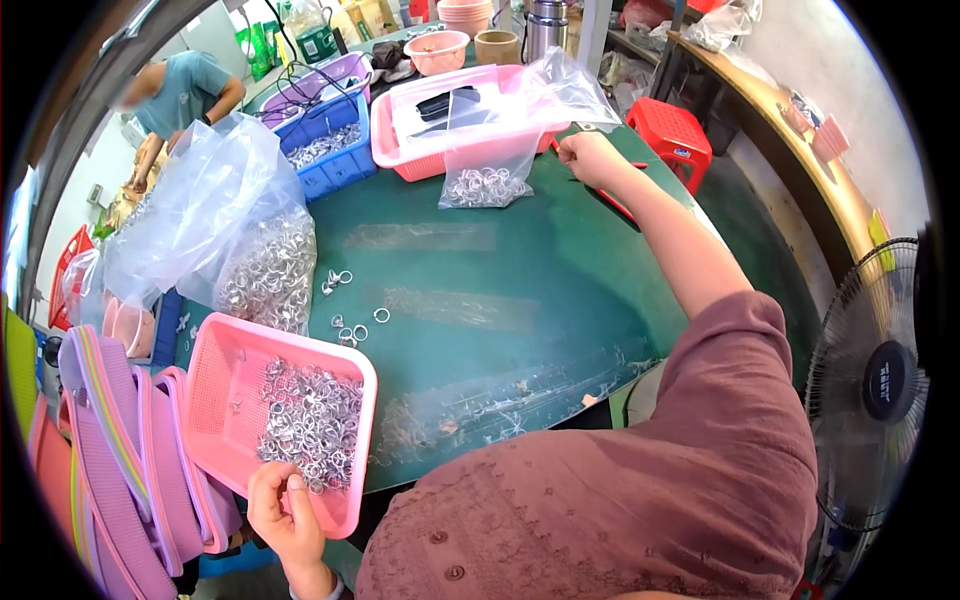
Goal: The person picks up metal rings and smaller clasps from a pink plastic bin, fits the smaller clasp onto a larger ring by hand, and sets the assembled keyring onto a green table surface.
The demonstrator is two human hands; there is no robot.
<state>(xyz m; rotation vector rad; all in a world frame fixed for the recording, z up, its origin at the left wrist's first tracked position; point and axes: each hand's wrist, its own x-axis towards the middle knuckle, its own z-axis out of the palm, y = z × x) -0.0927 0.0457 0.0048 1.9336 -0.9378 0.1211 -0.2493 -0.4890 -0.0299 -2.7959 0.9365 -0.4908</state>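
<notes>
My left hand [288, 515] is closed over the near rim of a pink plastic basket [372, 420], thumb and fingers at its edge. Inside lie many silver-coloured metal rings [312, 425], heaped toward the right side. My right arm stretches across the table to its far right edge. There my right hand [592, 158] is closed, and what its fingers hold, if anything, is too small to make out. Beside it lies a red-handled tool [616, 206], partly hidden by the wrist. A clear bag of rings [487, 187] rests left of that hand, its top draped over a second pink basket [405, 165].
A large clear bag of rings [268, 265] and a blue basket [335, 175] stand at the left. Several loose rings [350, 332] lie on the green table [450, 255]. Purple baskets [130, 460] are stacked left, a red stool [672, 135] and fan [880, 380] right. A person [190, 95] works far left.
</notes>
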